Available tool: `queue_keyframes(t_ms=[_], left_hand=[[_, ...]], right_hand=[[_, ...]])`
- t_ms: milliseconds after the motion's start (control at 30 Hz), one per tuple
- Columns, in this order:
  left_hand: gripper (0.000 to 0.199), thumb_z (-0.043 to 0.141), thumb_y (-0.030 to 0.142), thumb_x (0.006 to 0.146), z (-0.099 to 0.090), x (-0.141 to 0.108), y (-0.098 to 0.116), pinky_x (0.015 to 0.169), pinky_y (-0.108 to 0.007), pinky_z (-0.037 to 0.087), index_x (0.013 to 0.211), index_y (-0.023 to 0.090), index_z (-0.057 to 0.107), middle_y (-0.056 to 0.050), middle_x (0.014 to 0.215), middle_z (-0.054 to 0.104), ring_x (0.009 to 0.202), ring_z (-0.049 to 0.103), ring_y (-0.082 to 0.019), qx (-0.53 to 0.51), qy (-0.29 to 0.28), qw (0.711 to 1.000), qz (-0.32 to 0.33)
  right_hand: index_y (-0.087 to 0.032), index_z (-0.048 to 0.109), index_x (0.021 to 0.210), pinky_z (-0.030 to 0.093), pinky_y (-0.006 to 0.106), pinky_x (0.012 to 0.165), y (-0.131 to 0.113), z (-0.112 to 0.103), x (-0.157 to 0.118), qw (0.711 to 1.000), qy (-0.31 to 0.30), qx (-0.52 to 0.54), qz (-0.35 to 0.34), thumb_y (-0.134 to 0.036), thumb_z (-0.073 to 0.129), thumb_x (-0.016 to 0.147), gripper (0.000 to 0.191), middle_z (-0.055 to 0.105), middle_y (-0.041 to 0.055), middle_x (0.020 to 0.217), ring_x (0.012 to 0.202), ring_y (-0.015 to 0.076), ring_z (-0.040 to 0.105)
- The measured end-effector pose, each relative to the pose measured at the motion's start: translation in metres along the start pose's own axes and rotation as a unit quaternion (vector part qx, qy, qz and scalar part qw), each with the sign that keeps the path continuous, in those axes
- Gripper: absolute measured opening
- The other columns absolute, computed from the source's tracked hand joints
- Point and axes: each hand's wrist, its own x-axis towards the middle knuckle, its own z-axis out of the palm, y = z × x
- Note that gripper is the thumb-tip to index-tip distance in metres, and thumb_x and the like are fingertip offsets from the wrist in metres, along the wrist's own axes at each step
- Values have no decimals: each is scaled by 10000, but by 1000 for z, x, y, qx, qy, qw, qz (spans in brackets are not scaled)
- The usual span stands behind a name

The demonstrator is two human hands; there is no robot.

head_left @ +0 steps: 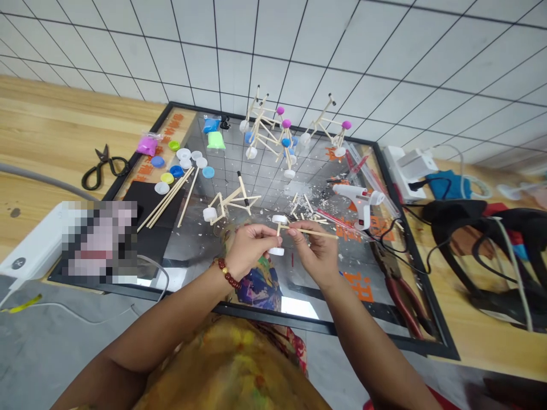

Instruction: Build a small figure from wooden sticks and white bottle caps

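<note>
White caps (280,218) on a short stick (279,229) sit below frame centre, pinched in our left hand (252,245); our right hand (317,253) pinches a long stick (318,232), its end at the short one. Uneven pressure, we judge, could skew that joint.

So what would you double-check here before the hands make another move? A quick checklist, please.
1. Short stick held: ok. The left hand pinches the short stick, which has white caps at its two ends.
2. Long stick held: ok. The right hand grips the long stick, one end close to the short stick.
3. The two sticks firmly joined: cannot tell; the meeting point is too small.
4. Glue gun in view: ok. It lies beyond the right hand, a small red light showing.
5. Glue gun hot: cannot tell from a picture.
6. Surface free of scraps: not ok. Pale scraps litter the dark panel.
</note>
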Motion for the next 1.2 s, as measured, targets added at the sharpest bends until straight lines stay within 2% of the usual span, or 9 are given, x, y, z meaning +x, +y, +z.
queue_keyframes(t_ms=[233,533,900,1200], left_hand=[[101,763,204,649,-2,2,-2,440,-209,390,666,128,699,-17,637,668,488,530,-78,19,-11,1000,17],[41,727,133,651,-2,3,-2,415,-190,332,648,132,686,8,601,640,428,455,-40,43,5,998,47],[64,745,138,650,-5,10,-7,469,-197,419,663,144,683,-11,665,649,540,553,-81,50,13,998,48],[53,730,132,652,-8,13,-10,453,-188,401,651,142,678,-10,674,643,524,539,-69,46,-2,997,59]], right_hand=[[-229,698,924,500,286,723,3,1,3,1000,0,16,13,-291,651,929,78,733,12,853,771,147,667],[-219,699,905,475,295,698,7,3,6,999,-8,48,14,-344,641,926,140,712,13,823,720,143,628],[-207,682,841,452,286,657,9,6,9,998,-1,67,10,-394,644,911,203,685,8,776,671,129,590],[-209,674,841,457,286,662,7,7,10,997,-6,74,9,-403,644,915,210,677,7,778,678,130,596]])
